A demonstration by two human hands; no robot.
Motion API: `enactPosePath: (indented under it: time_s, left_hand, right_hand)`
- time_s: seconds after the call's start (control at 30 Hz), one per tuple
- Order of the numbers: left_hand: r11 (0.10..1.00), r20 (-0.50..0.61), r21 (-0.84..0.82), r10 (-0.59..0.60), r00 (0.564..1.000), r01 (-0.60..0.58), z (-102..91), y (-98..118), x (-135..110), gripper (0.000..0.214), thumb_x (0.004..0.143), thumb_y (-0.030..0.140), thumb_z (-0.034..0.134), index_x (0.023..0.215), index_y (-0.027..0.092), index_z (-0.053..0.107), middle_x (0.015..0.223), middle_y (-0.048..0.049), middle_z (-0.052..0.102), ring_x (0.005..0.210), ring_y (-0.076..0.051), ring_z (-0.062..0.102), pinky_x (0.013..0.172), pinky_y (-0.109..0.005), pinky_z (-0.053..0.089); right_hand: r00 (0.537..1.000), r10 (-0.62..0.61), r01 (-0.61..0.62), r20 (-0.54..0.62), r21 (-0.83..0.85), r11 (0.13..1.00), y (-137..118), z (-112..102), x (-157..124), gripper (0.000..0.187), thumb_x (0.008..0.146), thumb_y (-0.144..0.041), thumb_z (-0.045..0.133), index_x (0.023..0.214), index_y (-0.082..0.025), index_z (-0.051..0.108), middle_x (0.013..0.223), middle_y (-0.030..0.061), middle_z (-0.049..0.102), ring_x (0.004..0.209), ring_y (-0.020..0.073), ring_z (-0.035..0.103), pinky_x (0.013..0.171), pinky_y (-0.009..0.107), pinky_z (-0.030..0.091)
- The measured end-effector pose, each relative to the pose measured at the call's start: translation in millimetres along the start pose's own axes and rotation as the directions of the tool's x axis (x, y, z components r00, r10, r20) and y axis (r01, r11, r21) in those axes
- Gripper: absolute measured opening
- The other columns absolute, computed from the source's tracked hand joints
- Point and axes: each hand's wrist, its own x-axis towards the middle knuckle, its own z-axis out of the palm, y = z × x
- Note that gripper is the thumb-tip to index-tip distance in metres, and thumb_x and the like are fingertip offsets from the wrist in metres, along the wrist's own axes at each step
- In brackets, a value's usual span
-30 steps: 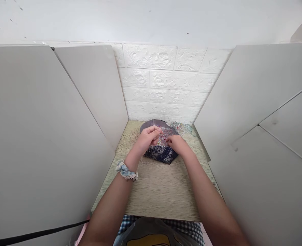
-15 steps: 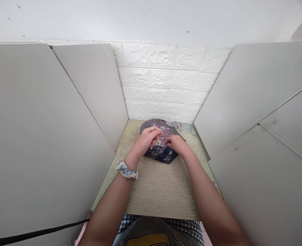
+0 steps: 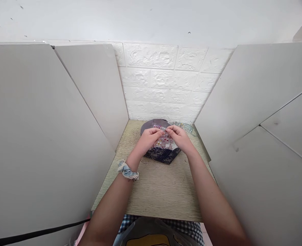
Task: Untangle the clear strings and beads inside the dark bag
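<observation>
A dark, many-sided container (image 3: 163,156) with a grey inner wall sits toward the back of the table. Small beads (image 3: 161,144), mostly pink, red and clear, fill it. Above them, my left hand (image 3: 150,139) is closed in a pinch, thumb against fingertips. My right hand (image 3: 179,137) pinches just to its right, so the two sets of fingertips nearly meet over the beads. Whatever sits between the fingers is too small to make out. A blue scrunchie (image 3: 127,171) with lace edging circles my left wrist.
Strands of pale blue and clear beads (image 3: 188,128) lie behind the container at right. Grey panels (image 3: 89,78) stand left and right of the wooden table (image 3: 163,191), and a white brick-pattern wall (image 3: 163,80) closes off the back.
My right hand has moved up from low over the beads to meet my left fingertips. My left hand stays in nearly the same place, still pinching.
</observation>
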Motion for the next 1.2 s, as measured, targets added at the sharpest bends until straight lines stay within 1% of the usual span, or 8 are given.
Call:
enactPosePath:
  time_s: [0.07,0.13,0.23,0.33,0.43,0.63,0.83,1.2]
  left_hand:
    - [1.000,0.009,0.022,0.005,1.000,-0.005,0.8,1.1,-0.2,0.024,0.071,0.036,0.054,0.069,0.012,0.055,0.051,0.0035,0.045,0.036,-0.003,0.034,0.035,-0.017,0.025]
    - [0.999,0.021,0.036,0.003,1.000,-0.004,1.4,1.3,-0.1,0.025,0.070,0.037,0.054,0.069,0.012,0.055,0.056,0.0022,0.051,0.036,-0.003,0.039,0.036,-0.017,0.026]
    - [0.999,0.032,0.043,-0.006,0.999,0.004,1.7,0.8,0.1,0.025,0.070,0.037,0.054,0.071,0.013,0.057,0.058,0.0019,0.054,0.036,-0.003,0.042,0.036,-0.017,0.027]
    - [0.999,0.034,0.053,-0.005,0.999,0.003,1.3,0.6,0.0,0.027,0.071,0.038,0.054,0.069,0.012,0.058,0.052,0.0020,0.053,0.036,-0.004,0.042,0.036,-0.017,0.027]
    - [0.998,0.025,0.069,-0.003,1.000,0.002,0.5,0.9,-0.2,0.030,0.072,0.041,0.053,0.065,0.012,0.057,0.044,0.0022,0.049,0.035,-0.005,0.041,0.036,-0.018,0.027]
    - [0.998,0.022,0.066,-0.006,1.000,0.005,0.3,2.0,-0.6,0.032,0.073,0.042,0.052,0.065,0.011,0.056,0.042,0.0024,0.047,0.034,-0.004,0.038,0.035,-0.016,0.026]
    - [0.998,0.018,0.059,-0.007,1.000,0.006,0.8,3.4,-0.7,0.031,0.074,0.040,0.052,0.066,0.011,0.057,0.041,0.0025,0.046,0.033,-0.004,0.037,0.033,-0.016,0.028]
    - [1.000,0.005,0.031,-0.005,1.000,0.005,0.7,3.6,-0.5,0.029,0.074,0.038,0.052,0.066,0.011,0.057,0.042,0.0024,0.048,0.034,-0.004,0.039,0.033,-0.015,0.029]
  right_hand:
    - [0.999,0.026,-0.031,0.029,0.210,0.977,-2.5,2.6,-0.3,0.024,0.073,-0.038,0.051,0.080,-0.015,0.050,0.068,-0.0001,0.050,0.062,0.0106,0.046,0.059,0.023,0.038]
    - [0.997,0.038,-0.060,0.069,0.353,0.934,-2.8,5.5,-0.7,0.025,0.070,-0.038,0.055,0.080,-0.016,0.050,0.070,-0.0002,0.051,0.064,0.0107,0.049,0.064,0.025,0.040]
    - [0.991,0.035,-0.093,0.127,0.494,0.865,-3.8,9.0,-1.8,0.026,0.067,-0.036,0.060,0.081,-0.016,0.049,0.071,-0.0004,0.052,0.065,0.0108,0.051,0.065,0.026,0.042]
    - [0.985,0.039,-0.130,0.166,0.581,0.803,-7.5,10.7,-3.0,0.027,0.065,-0.034,0.063,0.078,-0.017,0.048,0.069,-0.0011,0.053,0.062,0.0104,0.051,0.063,0.026,0.043]
    - [0.983,0.036,-0.142,0.181,0.618,0.773,-10.5,11.3,-3.8,0.025,0.065,-0.031,0.064,0.078,-0.016,0.049,0.067,-0.0014,0.053,0.060,0.0101,0.052,0.063,0.026,0.043]
    - [0.987,0.041,-0.135,0.158,0.653,0.745,-7.6,13.0,-4.1,0.025,0.064,-0.030,0.065,0.078,-0.016,0.049,0.068,-0.0022,0.052,0.060,0.0096,0.052,0.063,0.027,0.044]
    - [0.986,0.019,-0.124,0.163,0.665,0.736,-4.3,14.8,-4.3,0.025,0.066,-0.031,0.064,0.079,-0.017,0.049,0.070,-0.0013,0.052,0.061,0.0108,0.051,0.062,0.029,0.044]
    - [0.984,0.029,-0.140,0.174,0.669,0.730,-7.5,16.9,-4.4,0.027,0.063,-0.033,0.066,0.077,-0.017,0.048,0.066,-0.0017,0.051,0.060,0.0108,0.050,0.061,0.028,0.044]
